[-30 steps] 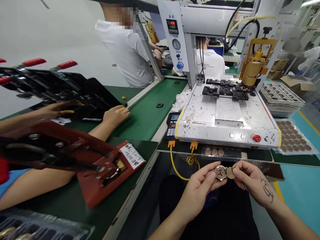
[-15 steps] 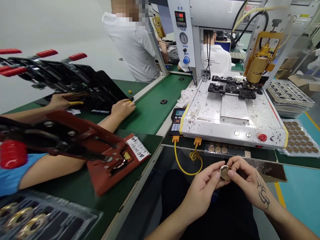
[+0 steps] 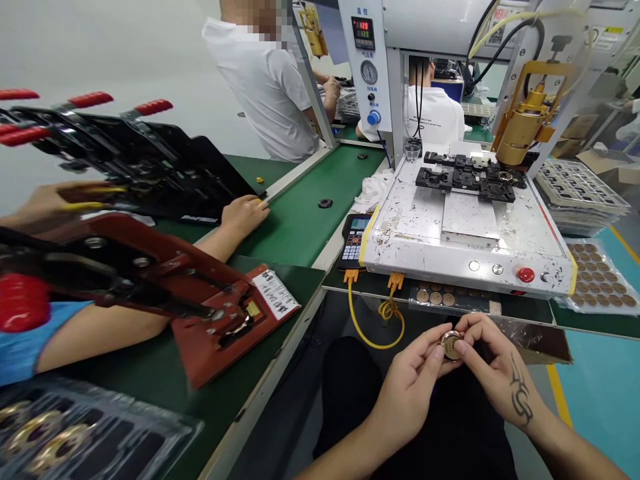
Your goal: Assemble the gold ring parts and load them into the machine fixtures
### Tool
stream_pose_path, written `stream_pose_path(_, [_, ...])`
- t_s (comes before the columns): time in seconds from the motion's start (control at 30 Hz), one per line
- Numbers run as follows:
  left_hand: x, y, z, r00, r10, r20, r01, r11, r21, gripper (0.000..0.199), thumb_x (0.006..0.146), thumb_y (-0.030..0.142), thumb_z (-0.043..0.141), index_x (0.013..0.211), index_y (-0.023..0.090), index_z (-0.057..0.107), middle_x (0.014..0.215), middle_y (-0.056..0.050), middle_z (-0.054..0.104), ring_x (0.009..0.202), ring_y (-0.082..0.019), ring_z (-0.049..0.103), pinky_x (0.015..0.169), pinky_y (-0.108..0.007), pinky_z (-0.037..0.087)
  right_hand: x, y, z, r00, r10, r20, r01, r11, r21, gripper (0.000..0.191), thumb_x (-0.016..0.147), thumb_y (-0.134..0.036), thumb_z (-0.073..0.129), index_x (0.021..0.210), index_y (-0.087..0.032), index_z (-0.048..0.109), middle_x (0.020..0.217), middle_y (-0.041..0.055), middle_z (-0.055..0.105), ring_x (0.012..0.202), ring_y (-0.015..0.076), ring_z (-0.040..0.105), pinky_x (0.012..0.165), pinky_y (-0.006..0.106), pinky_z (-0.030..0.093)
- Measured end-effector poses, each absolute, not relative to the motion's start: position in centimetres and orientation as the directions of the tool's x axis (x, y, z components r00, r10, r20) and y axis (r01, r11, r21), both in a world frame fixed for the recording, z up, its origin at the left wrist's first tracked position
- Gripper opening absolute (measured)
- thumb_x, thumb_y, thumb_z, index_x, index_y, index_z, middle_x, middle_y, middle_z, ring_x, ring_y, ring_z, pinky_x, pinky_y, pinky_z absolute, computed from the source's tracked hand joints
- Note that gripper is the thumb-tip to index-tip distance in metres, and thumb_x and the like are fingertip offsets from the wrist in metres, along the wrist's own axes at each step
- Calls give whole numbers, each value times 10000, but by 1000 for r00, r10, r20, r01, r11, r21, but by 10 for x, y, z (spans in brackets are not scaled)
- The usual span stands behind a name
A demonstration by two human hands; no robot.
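Observation:
A small round gold-rimmed case (image 3: 451, 345) with a tan, printed face is held between my two hands above my lap. My left hand (image 3: 413, 383) pinches its left side with thumb and fingers. On the other side, my right hand (image 3: 493, 363) grips the edge, its thumb lying on the tan face. The fingers hide part of the rim and the underside. Just beyond my hands, several tan discs (image 3: 436, 298) lie in clear plastic along the bench edge.
A dispensing machine (image 3: 470, 233) with black fixtures stands ahead. Right of it are a sheet of round discs (image 3: 600, 277) and stacked trays (image 3: 580, 200). A green conveyor (image 3: 300, 227) runs at left, beside a red clamp press (image 3: 200, 347) and a co-worker's hand (image 3: 245, 217).
Both my hands stay on the round case, which has tilted slightly. At left, a co-worker's far hand has moved left. The black ring on the belt has shifted slightly in view.

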State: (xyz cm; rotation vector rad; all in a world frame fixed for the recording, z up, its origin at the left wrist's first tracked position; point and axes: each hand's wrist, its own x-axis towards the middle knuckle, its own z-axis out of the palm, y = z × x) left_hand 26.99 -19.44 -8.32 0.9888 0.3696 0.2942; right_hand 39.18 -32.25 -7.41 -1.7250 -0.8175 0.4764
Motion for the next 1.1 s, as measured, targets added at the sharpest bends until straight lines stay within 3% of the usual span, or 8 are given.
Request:
stream_pose_path(0.27, [266, -199, -96, 871, 483, -89, -67, 298, 952, 411, 985, 400, 711, 1341, 196, 711, 1298, -143, 776, 1168, -316, 762, 1079, -462, 607, 394, -323, -86, 620, 759, 198, 485, -173, -857, 180, 1020, -323, 631, 878, -257, 543, 1030, 65, 621, 948, 241, 621, 845, 365, 537])
stream_pose_path(0.4, [262, -190, -99, 897, 441, -33, -22, 119, 993, 408, 1042, 370, 609, 1413, 202, 637, 1334, -144, 754, 1210, -296, 740, 1079, -425, 593, 403, -323, -89, 513, 827, 229, 569, -128, -812, 140, 1031, -281, 614, 1170, -267, 628, 1118, 87, 633, 1004, 250, 632, 901, 371, 550])
stream_pose_path(0.5, [260, -175, -88, 918, 396, -9, -7, 39, 999, 464, 1054, 347, 584, 1500, 228, 532, 1358, -135, 735, 1250, -279, 712, 1093, -414, 567, 408, -316, -82, 420, 862, 285, 597, -26, -802, 140, 1046, -293, 598, 1135, -278, 705, 1126, 91, 659, 1043, 262, 641, 927, 385, 542])
stream_pose_path(0.63, [258, -163, -73, 866, 498, -40, -64, 190, 980, 514, 952, 345, 748, 1414, 250, 544, 1342, -111, 706, 1199, -253, 712, 1059, -383, 576, 406, -299, -74, 525, 844, 114, 287, -49, -957, 218, 994, -446, 698, 924, -239, 690, 826, 25, 655, 709, 186, 586, 652, 308, 501])
stream_pose_path(0.73, [253, -161, -69, 827, 554, -93, -49, 235, 971, 349, 889, 364, 812, 1160, 203, 660, 1089, -74, 743, 960, -213, 741, 850, -319, 625, 397, -285, -78, 519, 854, -45, 11, -60, -998, 315, 953, -518, 740, 918, -212, 676, 758, 4, 655, 621, 145, 553, 575, 267, 468])
stream_pose_path(0.8, [248, -159, -66, 803, 585, -112, -15, 207, 978, 256, 911, 395, 780, 1005, 177, 683, 928, -50, 732, 803, -176, 715, 746, -290, 608, 392, -278, -82, 484, 873, -56, -26, -49, -998, 312, 939, -509, 760, 961, -206, 687, 783, 11, 679, 638, 146, 581, 585, 265, 496])
stream_pose_path(0.93, [233, -150, -52, 775, 621, -114, 47, 124, 991, 263, 921, 417, 752, 949, 164, 686, 816, -30, 706, 700, -149, 656, 654, -259, 548, 395, -265, -76, 338, 926, 170, 248, 86, -965, 410, 954, -389, 757, 1324, -248, 650, 963, 40, 721, 777, 180, 666, 719, 309, 593])
stream_pose_path(1.1, [213, -146, -33, 757, 647, -94, 89, 41, 995, 206, 945, 369, 700, 922, 169, 659, 764, 0, 645, 666, -134, 613, 652, -258, 526, 404, -245, -51, -121, 912, 391, 639, 373, -673, 449, 1036, -236, 615, 1479, -287, 566, 1234, 111, 705, 1048, 238, 718, 913, 371, 610])
